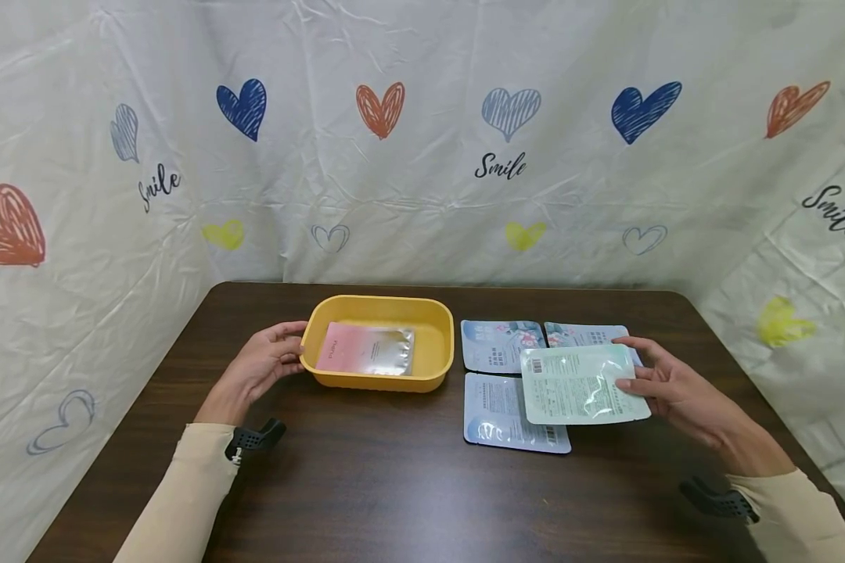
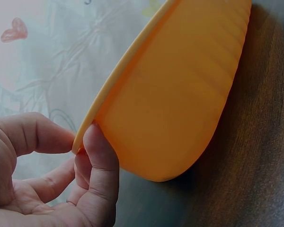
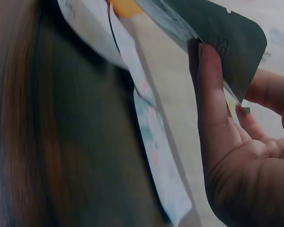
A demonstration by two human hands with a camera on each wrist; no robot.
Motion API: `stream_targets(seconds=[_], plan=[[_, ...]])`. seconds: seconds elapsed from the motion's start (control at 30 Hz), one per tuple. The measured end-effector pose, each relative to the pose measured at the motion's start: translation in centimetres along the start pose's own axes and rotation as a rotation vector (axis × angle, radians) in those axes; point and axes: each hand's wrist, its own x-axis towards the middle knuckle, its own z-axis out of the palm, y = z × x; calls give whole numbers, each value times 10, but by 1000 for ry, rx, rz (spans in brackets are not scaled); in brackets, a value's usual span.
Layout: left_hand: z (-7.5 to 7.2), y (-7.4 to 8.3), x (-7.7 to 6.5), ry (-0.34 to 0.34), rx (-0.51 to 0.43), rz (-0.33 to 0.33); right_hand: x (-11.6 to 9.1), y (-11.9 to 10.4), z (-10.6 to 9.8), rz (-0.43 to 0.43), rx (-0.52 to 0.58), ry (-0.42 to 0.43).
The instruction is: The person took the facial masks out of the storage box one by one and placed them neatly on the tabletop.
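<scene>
My left hand (image 1: 264, 361) pinches the left rim of a yellow plastic basket (image 1: 438, 356), thumb and fingers on either side of the edge in the left wrist view. Inside the basket lies a pink and silver sheet mask packet (image 1: 352, 348). On the right, my right hand (image 1: 676, 395) holds a pale green sheet mask packet (image 1: 577, 387) by its right edge, tilted above the blue packets. In the right wrist view the thumb and fingers pinch the green packet (image 3: 236, 42) near one corner.
Three light blue packets lie on the dark wooden table (image 1: 394, 485): one at back left (image 1: 493, 348), one at back right (image 1: 577, 333), partly covered, and one in front (image 1: 496, 414). A white cloth (image 1: 422, 211) with hearts hangs behind the table.
</scene>
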Motion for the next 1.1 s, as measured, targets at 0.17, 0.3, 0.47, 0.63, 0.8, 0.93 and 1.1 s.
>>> stream_targets(seconds=[0.17, 0.3, 0.47, 0.63, 0.8, 0.93, 1.1], plan=[[0, 0, 1, 0, -7, 0, -15, 6, -20, 20, 23, -57], [0, 0, 1, -2, -11, -3, -27, 12, -36, 29, 49, -98], [0, 0, 1, -1, -8, -3, -39, 19, -53, 27, 38, -100], [-1, -1, 1, -1, -7, -2, -46, 25, -64, 66, 33, -82], [-1, -1, 0, 1, -8, 1, -47, 28, -68, 104, -4, -62], [0, -1, 0, 8, -5, 0, -47, 26, -68, 172, -155, 4], [1, -1, -1, 13, -5, -8, -43, 20, -60, 282, -437, 135]])
